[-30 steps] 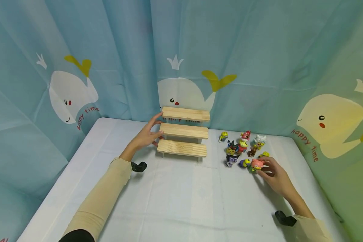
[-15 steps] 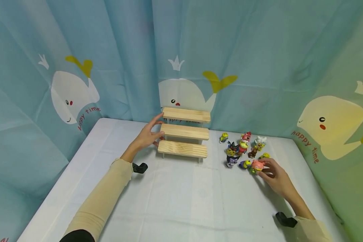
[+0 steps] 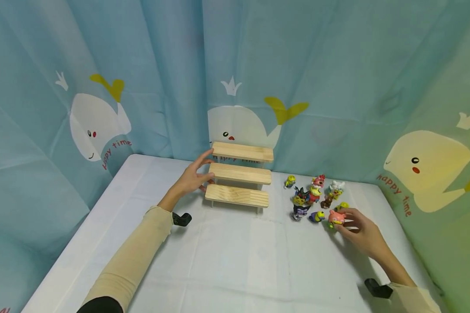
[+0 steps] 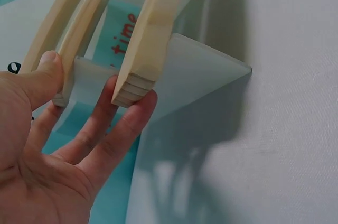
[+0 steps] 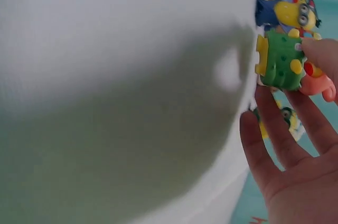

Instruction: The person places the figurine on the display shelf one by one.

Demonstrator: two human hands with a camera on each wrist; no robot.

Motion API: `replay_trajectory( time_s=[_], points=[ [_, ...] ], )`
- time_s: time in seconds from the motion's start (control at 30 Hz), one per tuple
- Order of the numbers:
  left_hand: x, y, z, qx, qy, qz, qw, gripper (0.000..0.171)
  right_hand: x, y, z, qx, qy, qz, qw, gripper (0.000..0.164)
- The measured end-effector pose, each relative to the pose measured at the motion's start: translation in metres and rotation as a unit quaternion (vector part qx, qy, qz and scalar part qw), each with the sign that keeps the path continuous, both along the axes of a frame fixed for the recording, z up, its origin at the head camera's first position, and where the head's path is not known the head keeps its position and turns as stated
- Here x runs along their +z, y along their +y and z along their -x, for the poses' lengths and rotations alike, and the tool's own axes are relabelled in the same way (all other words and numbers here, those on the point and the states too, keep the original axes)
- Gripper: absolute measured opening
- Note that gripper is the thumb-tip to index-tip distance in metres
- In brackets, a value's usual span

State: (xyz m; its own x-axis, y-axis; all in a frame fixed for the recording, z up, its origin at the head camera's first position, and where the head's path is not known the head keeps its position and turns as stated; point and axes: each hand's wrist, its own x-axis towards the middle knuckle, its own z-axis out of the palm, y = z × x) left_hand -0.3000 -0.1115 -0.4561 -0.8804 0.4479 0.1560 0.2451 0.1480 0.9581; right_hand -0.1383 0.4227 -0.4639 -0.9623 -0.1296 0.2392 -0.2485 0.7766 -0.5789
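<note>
My left hand (image 3: pixel 188 179) rests at the left end of a three-step wooden display stand (image 3: pixel 239 174). In the left wrist view, my thumb lies against the middle board (image 4: pixel 87 28) and fingertips touch the end of the lowest board (image 4: pixel 142 71). My right hand (image 3: pixel 362 230) pinches a toy figurine with a pink head (image 3: pixel 336 217) between thumb and fingers. Seen from the right wrist, its body is green (image 5: pixel 282 60) with yellow feet. Just left of it lies a yellow and purple figurine (image 3: pixel 317 216).
More small figurines cluster at the back right, among them a white-haired one (image 3: pixel 336 188), a black and purple one (image 3: pixel 300 212) and a yellow one set apart (image 3: pixel 290 181). A white cloth (image 3: pixel 235 256) covers the table. The whale-print curtain (image 3: pixel 337 87) hangs behind.
My right hand has drawn the pink-headed figurine slightly to the right, away from the yellow and purple one, and its face has turned more toward the head camera. My left hand stays on the stand.
</note>
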Motion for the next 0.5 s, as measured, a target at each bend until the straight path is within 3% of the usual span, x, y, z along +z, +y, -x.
replay_trajectory(
  time_s=[0.27, 0.5],
  points=[
    [-0.001, -0.001, 0.000, 0.004, -0.006, 0.000, 1.0000, 0.080, 0.031, 0.005, 0.002, 0.034, 0.007, 0.046, 0.998, 0.041],
    [-0.001, 0.001, -0.001, 0.012, 0.015, 0.011, 0.9998, 0.080, 0.058, -0.001, 0.008, 0.066, 0.030, 0.112, 0.991, 0.046]
  ],
)
